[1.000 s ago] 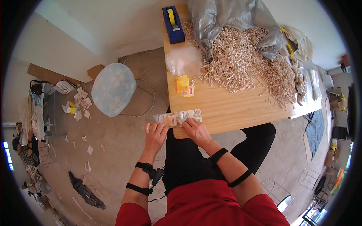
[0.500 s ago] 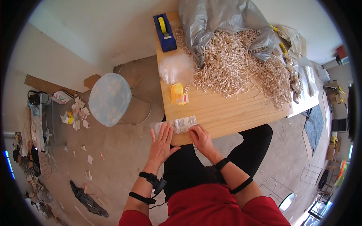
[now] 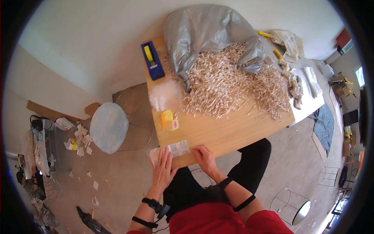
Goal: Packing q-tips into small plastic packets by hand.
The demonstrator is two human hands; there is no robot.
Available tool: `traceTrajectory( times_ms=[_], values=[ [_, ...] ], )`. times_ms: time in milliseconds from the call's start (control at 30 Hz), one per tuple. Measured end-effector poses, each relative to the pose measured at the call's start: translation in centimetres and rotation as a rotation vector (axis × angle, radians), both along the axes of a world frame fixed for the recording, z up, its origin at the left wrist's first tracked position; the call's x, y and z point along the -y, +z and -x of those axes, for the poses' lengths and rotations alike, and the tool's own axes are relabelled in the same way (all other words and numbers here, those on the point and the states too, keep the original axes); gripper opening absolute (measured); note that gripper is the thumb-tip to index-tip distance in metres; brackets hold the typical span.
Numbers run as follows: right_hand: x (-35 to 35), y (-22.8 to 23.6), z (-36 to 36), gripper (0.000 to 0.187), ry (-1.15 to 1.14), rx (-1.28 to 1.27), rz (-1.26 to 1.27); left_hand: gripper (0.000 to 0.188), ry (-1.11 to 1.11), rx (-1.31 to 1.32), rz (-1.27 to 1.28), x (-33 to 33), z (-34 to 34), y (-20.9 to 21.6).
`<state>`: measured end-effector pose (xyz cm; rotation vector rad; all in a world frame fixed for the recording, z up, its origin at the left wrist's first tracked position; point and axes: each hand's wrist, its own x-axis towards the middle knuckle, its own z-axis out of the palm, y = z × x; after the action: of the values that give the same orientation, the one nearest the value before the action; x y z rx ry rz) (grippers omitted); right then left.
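Observation:
My left hand (image 3: 161, 169) lies flat with fingers stretched out, pressing a clear plastic packet with printed white panels (image 3: 180, 148) onto the near left corner of the wooden table (image 3: 218, 132). Just right of the packet, at the table's front edge, rests my right hand (image 3: 205, 159). Its fingers are curled in, and whatever they may hold is hidden. Beyond the packet sits a small stack of yellow cards (image 3: 167, 119), with clear plastic bags (image 3: 165, 95) behind it. A large heap of cotton swabs (image 3: 218, 82) spills from a grey plastic bag (image 3: 206, 29).
A blue tape dispenser (image 3: 153, 62) stands at the table's far left. Bundled swabs (image 3: 295, 87) and clear plastic sleeves (image 3: 313, 82) lie on a white surface to the right. A stool with a pale blue cover (image 3: 109, 128) is left of the table; paper scraps (image 3: 82, 136) litter the floor.
The whole view has shifted, so the table appears lower. My right hand has moved slightly right, off the packet's end. My left hand stays flat on the packet.

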<state>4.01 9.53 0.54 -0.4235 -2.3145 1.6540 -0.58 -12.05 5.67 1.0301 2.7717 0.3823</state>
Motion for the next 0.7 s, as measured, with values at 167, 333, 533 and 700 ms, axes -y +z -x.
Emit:
traceTrajectory(
  times_ms=[167, 333, 533, 700],
  values=[
    [-7.1, -0.1, 2.0, 0.016, -0.174, 0.010, -0.168, 0.052, -0.049, 0.023, -0.172, -6.4, 0.4, -0.5],
    [-13.7, 0.5, 5.9, 0.020, -0.416, -0.049, -0.391, 0.048, -0.081, 0.030, -0.358, -13.5, 1.7, -2.6],
    [-15.4, -1.2, 7.5, 0.025, -0.225, 0.080, -0.198, 0.059, 0.215, 0.213, -0.423, -20.5, 2.5, -2.7],
    [-11.6, 1.1, 6.3, 0.033, -0.021, 0.062, -0.125, 0.049, 0.361, 0.181, -0.506, -22.6, 6.1, -2.4]
  ],
)
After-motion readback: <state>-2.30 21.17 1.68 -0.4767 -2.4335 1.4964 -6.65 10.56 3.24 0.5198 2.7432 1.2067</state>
